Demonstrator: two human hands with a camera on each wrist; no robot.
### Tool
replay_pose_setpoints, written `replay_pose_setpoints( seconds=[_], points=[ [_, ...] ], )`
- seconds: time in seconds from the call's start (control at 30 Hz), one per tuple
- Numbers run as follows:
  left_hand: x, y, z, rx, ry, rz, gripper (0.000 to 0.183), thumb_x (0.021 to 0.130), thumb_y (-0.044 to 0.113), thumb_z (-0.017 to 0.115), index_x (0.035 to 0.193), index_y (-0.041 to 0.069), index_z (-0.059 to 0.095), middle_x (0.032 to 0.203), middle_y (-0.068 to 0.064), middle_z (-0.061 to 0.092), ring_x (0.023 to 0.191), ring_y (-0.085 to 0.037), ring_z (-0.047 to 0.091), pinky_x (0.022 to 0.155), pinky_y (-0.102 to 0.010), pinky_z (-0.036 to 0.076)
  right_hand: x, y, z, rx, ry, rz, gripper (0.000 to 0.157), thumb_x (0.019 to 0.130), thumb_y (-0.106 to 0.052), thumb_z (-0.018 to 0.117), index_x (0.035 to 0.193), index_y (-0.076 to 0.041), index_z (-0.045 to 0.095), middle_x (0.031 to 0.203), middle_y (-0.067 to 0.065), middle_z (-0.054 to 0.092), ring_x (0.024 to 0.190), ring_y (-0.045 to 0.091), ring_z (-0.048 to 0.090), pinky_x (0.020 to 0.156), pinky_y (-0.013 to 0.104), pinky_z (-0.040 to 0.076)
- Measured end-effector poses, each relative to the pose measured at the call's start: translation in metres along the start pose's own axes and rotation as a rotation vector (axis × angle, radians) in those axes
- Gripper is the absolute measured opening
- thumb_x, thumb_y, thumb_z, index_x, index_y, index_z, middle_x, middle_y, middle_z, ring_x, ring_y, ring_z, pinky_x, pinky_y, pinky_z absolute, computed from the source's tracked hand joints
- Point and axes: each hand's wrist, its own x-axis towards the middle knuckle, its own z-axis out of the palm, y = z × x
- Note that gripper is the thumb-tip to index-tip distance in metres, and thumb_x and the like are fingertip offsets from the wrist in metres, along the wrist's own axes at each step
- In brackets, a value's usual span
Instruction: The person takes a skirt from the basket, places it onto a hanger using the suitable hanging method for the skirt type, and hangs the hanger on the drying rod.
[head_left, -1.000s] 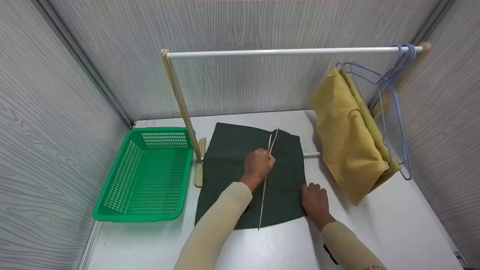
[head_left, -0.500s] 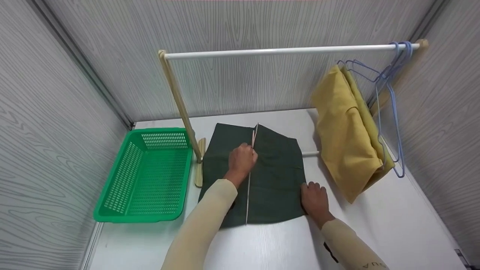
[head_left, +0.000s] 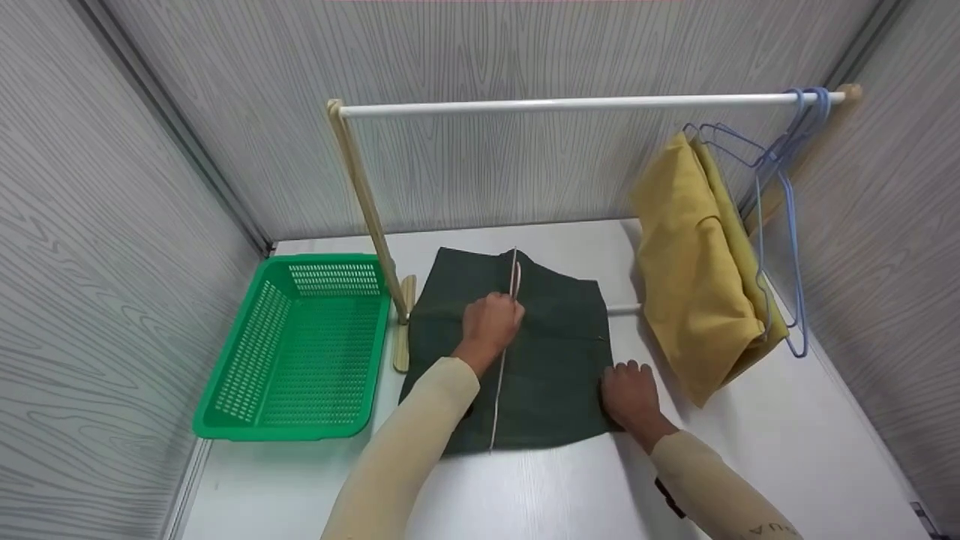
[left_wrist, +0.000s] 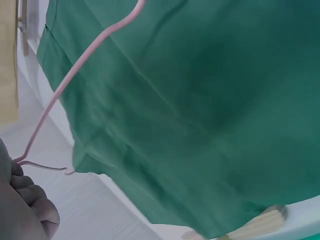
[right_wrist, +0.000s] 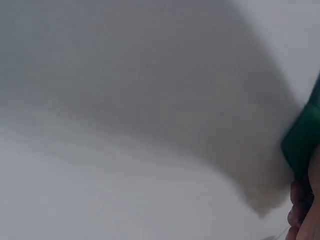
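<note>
My left hand (head_left: 493,324) grips a thin pinkish clothes hanger (head_left: 499,390) near its hook, above a dark green cloth (head_left: 555,367). The hanger is seen nearly edge-on in the head view. In the left wrist view the curled fingers (left_wrist: 31,195) hold the pink hanger (left_wrist: 75,67), whose hook sticks out beyond them. At the cloth's right edge, my right hand (head_left: 631,394) holds the fabric with bent fingers. The right wrist view shows only part of that hand (right_wrist: 302,207) against a green corner (right_wrist: 300,142). Whether the cloth is a garment I cannot tell.
A green plastic basket (head_left: 367,375) stands at the left. Over the table (head_left: 540,495) spans a rack with a white rail (head_left: 585,103) and wooden posts (head_left: 367,206). Yellow cloth (head_left: 694,285) hangs at the right beside blue hangers (head_left: 795,247).
My left hand has moved left with the hanger, which is now turned slightly. The cloth's top edge has shifted, its upper right side sloping lower. The right hand stays at the cloth's edge.
</note>
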Motion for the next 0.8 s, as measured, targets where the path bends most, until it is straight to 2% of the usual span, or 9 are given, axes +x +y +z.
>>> replay_pose_setpoints(
  seconds=[0.1,0.2,0.33,0.47,0.57,0.7,0.8],
  points=[
    [0.004,0.003,-0.014,0.001,0.01,0.017,0.038,0.1,0.022,0.051,0.069,0.008,0.067,0.065,-0.006,0.06,0.053,-0.017,0.047,0.052,-0.033,0.041,0.01,-0.015,-0.017,0.108,0.152,-0.035,0.03,0.1,-0.021,0.057,0.078,-0.001,0.058,0.07,0.017,0.06,0.069,0.036,0.058,0.064,0.05,0.045],
    [0.007,0.01,-0.031,0.026,0.061,0.049,0.039,0.098,0.021,0.052,0.064,0.009,0.065,0.06,-0.005,0.059,0.049,-0.015,0.043,0.049,-0.033,0.04,0.018,-0.033,-0.043,0.282,0.342,-0.074,0.035,0.1,-0.024,0.058,0.072,-0.004,0.054,0.063,0.013,0.055,0.062,0.034,0.056,0.057,0.048,0.042],
    [0.012,0.023,-0.058,0.075,0.104,0.072,0.039,0.098,0.024,0.052,0.063,0.011,0.063,0.057,-0.003,0.056,0.047,-0.013,0.043,0.046,-0.033,0.039,0.029,-0.058,-0.083,0.464,0.456,-0.127,0.033,0.099,-0.022,0.059,0.071,-0.008,0.052,0.06,0.006,0.048,0.054,0.026,0.05,0.052,0.043,0.038],
    [0.019,0.035,-0.087,0.072,0.094,0.051,0.04,0.099,0.024,0.049,0.061,0.013,0.056,0.054,0.001,0.045,0.047,-0.013,0.04,0.045,-0.03,0.032,0.036,-0.077,-0.115,0.543,0.473,-0.164,0.028,0.101,-0.019,0.056,0.075,-0.01,0.051,0.062,0.002,0.046,0.054,0.019,0.045,0.054,0.038,0.037],
    [0.024,0.043,-0.109,0.05,0.1,0.02,0.039,0.1,0.024,0.049,0.062,0.014,0.054,0.055,0.002,0.043,0.049,-0.013,0.04,0.046,-0.03,0.032,0.036,-0.087,-0.134,0.607,0.446,-0.161,0.027,0.101,-0.019,0.054,0.076,-0.01,0.051,0.063,0.0,0.044,0.054,0.016,0.042,0.054,0.035,0.037],
    [0.033,0.05,-0.133,0.032,0.158,-0.008,0.038,0.1,0.026,0.049,0.064,0.014,0.056,0.056,0.002,0.046,0.05,-0.013,0.043,0.048,-0.031,0.037,0.038,-0.097,-0.162,0.763,0.375,-0.092,0.029,0.103,-0.022,0.053,0.075,-0.011,0.052,0.061,-0.003,0.041,0.053,0.01,0.039,0.052,0.029,0.036],
    [0.037,0.051,-0.142,-0.008,0.194,-0.012,0.04,0.101,0.027,0.046,0.065,0.015,0.057,0.057,0.002,0.046,0.05,-0.012,0.042,0.047,-0.029,0.035,0.041,-0.101,-0.183,0.819,0.333,-0.043,0.032,0.104,-0.021,0.05,0.075,-0.01,0.052,0.06,-0.002,0.041,0.052,0.01,0.039,0.05,0.027,0.036]
  ],
)
